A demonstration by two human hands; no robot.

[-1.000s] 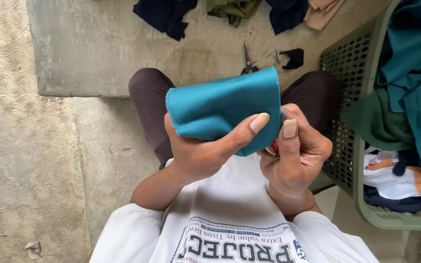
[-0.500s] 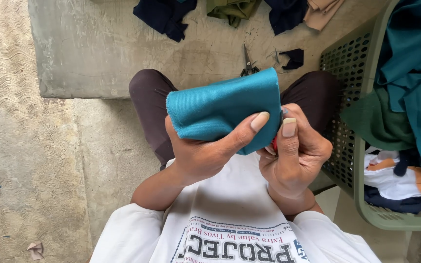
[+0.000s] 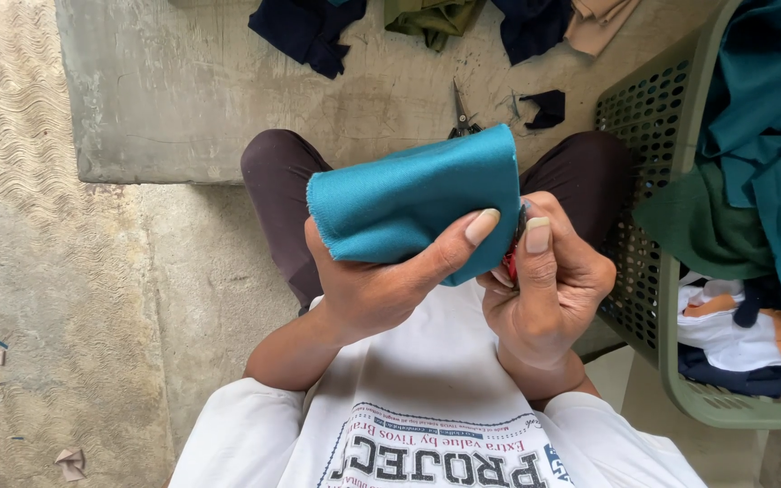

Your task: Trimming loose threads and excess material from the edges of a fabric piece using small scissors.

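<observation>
Rough concrete floor below; left hand (image 3: 368,289) clamped round folded teal cloth (image 3: 413,203) (soft, frayed-edged), right hand (image 3: 549,285) pinching its corner.

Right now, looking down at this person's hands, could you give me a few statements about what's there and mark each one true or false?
1. The left hand grips a folded teal cloth. True.
2. The right hand lies flat on the floor. False: it is raised at the cloth's right edge, pinching something small with a bit of red.
3. A green plastic basket of clothes stands to the person's right. True.
4. The scissors are in the left hand. False: they lie on the concrete slab ahead.
5. The cloth is bright yellow. False: it is teal.
</observation>
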